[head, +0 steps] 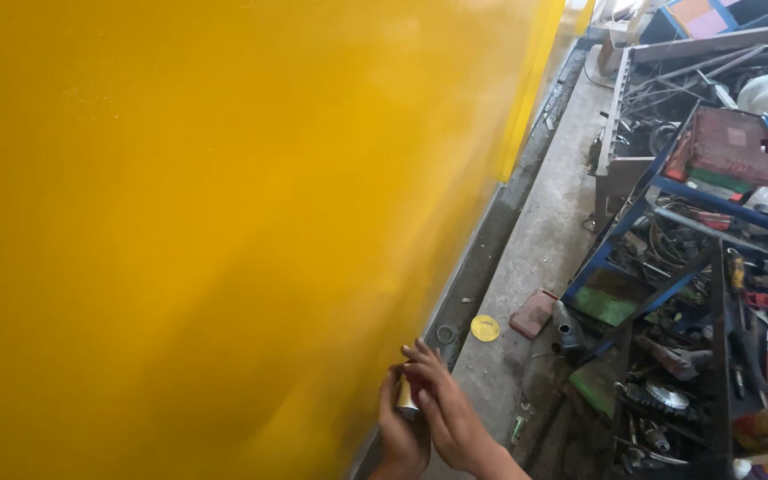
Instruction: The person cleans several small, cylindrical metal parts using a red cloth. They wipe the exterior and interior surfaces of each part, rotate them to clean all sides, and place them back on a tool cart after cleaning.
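A large yellow painted panel (206, 222) fills the left and middle of the head view. At its lower edge both my hands close around a small metal spray can (406, 402). My left hand (399, 436) wraps the can from behind and below. My right hand (442, 404) covers its front and top, fingers bent over it. Only a silvery strip of the can shows between my fingers.
A concrete floor strip (544, 231) runs beside the panel, with a yellow round lid (484, 328), a metal ring (445, 334) and a reddish brick (533, 313) on it. A blue metal rack (668, 231) at the right is packed with tools and scrap.
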